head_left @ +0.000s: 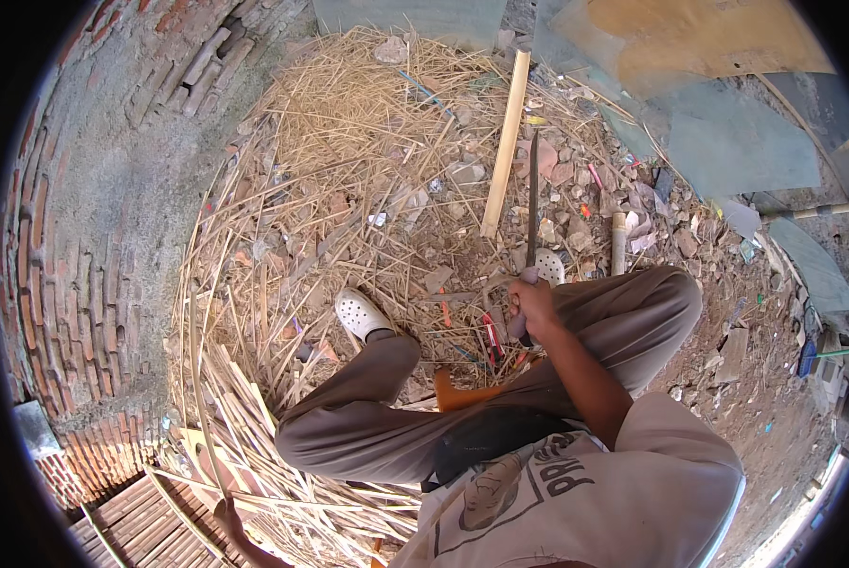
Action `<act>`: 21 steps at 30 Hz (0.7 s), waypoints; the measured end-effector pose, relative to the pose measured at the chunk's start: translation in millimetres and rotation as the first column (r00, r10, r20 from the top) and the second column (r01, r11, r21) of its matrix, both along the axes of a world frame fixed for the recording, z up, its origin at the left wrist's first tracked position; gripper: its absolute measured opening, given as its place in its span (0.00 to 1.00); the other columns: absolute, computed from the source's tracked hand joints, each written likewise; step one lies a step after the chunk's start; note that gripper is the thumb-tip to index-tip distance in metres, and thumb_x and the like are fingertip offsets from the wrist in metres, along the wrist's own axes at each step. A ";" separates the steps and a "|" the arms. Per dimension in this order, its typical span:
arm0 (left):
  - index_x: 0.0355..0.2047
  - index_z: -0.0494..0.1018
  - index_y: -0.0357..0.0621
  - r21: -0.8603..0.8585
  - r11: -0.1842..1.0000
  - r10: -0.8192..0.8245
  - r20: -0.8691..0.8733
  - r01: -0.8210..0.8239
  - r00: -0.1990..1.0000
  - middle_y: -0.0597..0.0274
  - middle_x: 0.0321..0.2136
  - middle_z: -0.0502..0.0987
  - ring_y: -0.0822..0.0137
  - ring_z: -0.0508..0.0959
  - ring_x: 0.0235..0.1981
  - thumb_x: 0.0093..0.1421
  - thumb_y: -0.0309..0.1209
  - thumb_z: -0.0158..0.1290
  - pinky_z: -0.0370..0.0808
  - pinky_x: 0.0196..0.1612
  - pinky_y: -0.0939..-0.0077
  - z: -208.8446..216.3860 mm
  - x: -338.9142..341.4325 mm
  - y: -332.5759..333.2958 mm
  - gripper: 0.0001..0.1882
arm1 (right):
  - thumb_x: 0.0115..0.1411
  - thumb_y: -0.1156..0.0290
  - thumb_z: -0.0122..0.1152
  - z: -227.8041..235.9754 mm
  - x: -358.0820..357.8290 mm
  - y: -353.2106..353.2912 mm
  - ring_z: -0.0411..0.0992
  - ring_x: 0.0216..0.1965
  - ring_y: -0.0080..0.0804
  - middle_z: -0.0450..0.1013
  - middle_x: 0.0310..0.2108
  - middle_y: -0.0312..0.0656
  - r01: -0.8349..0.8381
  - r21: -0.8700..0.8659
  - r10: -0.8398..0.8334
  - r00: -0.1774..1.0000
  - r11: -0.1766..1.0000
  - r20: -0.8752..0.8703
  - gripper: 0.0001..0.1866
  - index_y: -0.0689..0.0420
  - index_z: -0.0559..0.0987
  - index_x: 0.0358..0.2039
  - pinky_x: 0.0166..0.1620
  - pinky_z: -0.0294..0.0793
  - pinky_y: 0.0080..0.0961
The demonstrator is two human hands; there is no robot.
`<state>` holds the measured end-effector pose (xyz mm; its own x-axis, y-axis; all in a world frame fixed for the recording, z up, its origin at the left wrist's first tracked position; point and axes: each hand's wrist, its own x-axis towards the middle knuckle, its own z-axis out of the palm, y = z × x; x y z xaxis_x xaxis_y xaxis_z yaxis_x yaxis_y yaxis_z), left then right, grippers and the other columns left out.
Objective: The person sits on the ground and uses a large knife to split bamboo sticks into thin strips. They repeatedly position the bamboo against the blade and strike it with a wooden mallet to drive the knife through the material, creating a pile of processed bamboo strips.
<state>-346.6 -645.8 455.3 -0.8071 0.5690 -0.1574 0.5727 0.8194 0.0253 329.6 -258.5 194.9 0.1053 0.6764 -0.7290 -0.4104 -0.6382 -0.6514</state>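
Observation:
My right hand (533, 305) is closed round the handle of a machete (534, 194), in front of my bent right knee. The long dark blade points away from me, its tip beside a split bamboo piece (506, 147) lying on the rubble. Far out at the lower left, my left hand (225, 516) is closed on the near end of a long thin bamboo strip (197, 379), which curves away along the wall side. Next to that hand lies a thick heap of pale bamboo strips (301, 502).
A brick wall (74, 293) rises at the left, with a bamboo slat platform (135, 521) below it. Grey-green sheets (741, 142) lie at the upper right. Straw and broken stone cover the ground round my white clogs (360, 312). A red tool (492, 339) lies by an orange seat (464, 395).

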 end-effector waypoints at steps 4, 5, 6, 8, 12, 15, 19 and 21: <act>0.49 0.71 0.26 -0.427 0.826 0.302 -0.214 -0.367 0.929 0.39 0.43 0.77 0.40 0.76 0.45 0.50 0.62 0.58 0.72 0.50 0.55 -84.0 -57.8 -45.0 0.45 | 0.51 0.79 0.56 8.3 -4.7 -1.9 0.60 0.11 0.25 0.63 0.13 0.35 -0.036 0.018 0.036 0.999 0.999 0.003 0.08 0.58 0.68 0.19 0.15 0.60 0.25; 0.49 0.71 0.26 -0.380 0.834 0.312 -0.271 -0.399 0.911 0.38 0.44 0.77 0.40 0.76 0.47 0.49 0.62 0.60 0.73 0.51 0.55 -99.8 -57.0 -19.6 0.46 | 0.51 0.79 0.56 8.2 -4.8 -3.1 0.60 0.11 0.25 0.63 0.13 0.35 -0.044 0.024 0.044 0.999 0.999 0.009 0.08 0.58 0.68 0.19 0.15 0.60 0.25; 0.47 0.73 0.29 -0.319 0.914 0.198 -0.189 -0.251 0.962 0.38 0.44 0.77 0.40 0.77 0.45 0.49 0.59 0.61 0.74 0.49 0.54 -111.5 -51.1 29.6 0.42 | 0.51 0.79 0.56 4.4 -3.6 -4.8 0.60 0.11 0.25 0.63 0.13 0.35 -0.030 0.021 0.029 0.999 0.999 0.035 0.08 0.58 0.68 0.19 0.15 0.61 0.25; 0.45 0.74 0.35 -0.125 0.991 -0.065 -0.226 0.037 0.972 0.40 0.40 0.77 0.41 0.76 0.44 0.53 0.52 0.60 0.73 0.49 0.54 -132.6 5.5 156.8 0.32 | 0.51 0.79 0.56 -5.8 -0.5 -5.6 0.60 0.11 0.25 0.63 0.13 0.36 0.001 0.014 -0.003 0.996 1.000 0.094 0.08 0.58 0.68 0.19 0.15 0.61 0.25; 0.45 0.75 0.35 0.374 0.686 -0.670 -0.009 0.624 0.742 0.43 0.43 0.77 0.43 0.76 0.45 0.56 0.35 0.61 0.72 0.50 0.58 -183.3 193.4 388.2 0.20 | 0.51 0.79 0.56 -4.9 7.2 -0.9 0.60 0.11 0.25 0.62 0.13 0.36 0.096 -0.023 -0.095 0.995 0.995 0.027 0.07 0.58 0.68 0.19 0.15 0.61 0.26; 0.47 0.74 0.37 0.515 0.681 -0.729 0.407 0.521 0.550 0.46 0.41 0.79 0.54 0.79 0.44 0.56 0.40 0.62 0.75 0.46 0.66 -283.6 342.7 495.7 0.24 | 0.52 0.79 0.55 8.2 8.6 2.3 0.59 0.11 0.26 0.62 0.14 0.36 0.162 -0.010 -0.162 0.987 0.987 -0.003 0.07 0.58 0.68 0.20 0.15 0.61 0.26; 0.58 0.62 0.32 0.438 0.727 -0.685 0.508 0.529 0.522 0.40 0.46 0.76 0.47 0.75 0.50 0.55 0.46 0.61 0.72 0.52 0.58 -425.4 504.6 556.8 0.39 | 0.52 0.80 0.55 7.3 4.8 -3.1 0.59 0.11 0.27 0.62 0.14 0.36 0.107 0.021 -0.107 0.994 0.994 -0.005 0.07 0.59 0.68 0.20 0.15 0.61 0.27; 0.61 0.57 0.33 0.345 0.807 -0.590 0.515 0.480 0.622 0.41 0.45 0.76 0.47 0.76 0.50 0.55 0.44 0.61 0.72 0.52 0.57 -461.1 551.9 584.1 0.41 | 0.51 0.81 0.55 8.1 4.8 -0.2 0.60 0.11 0.27 0.62 0.14 0.37 0.094 -0.020 -0.092 0.993 0.995 0.074 0.07 0.59 0.68 0.20 0.15 0.62 0.28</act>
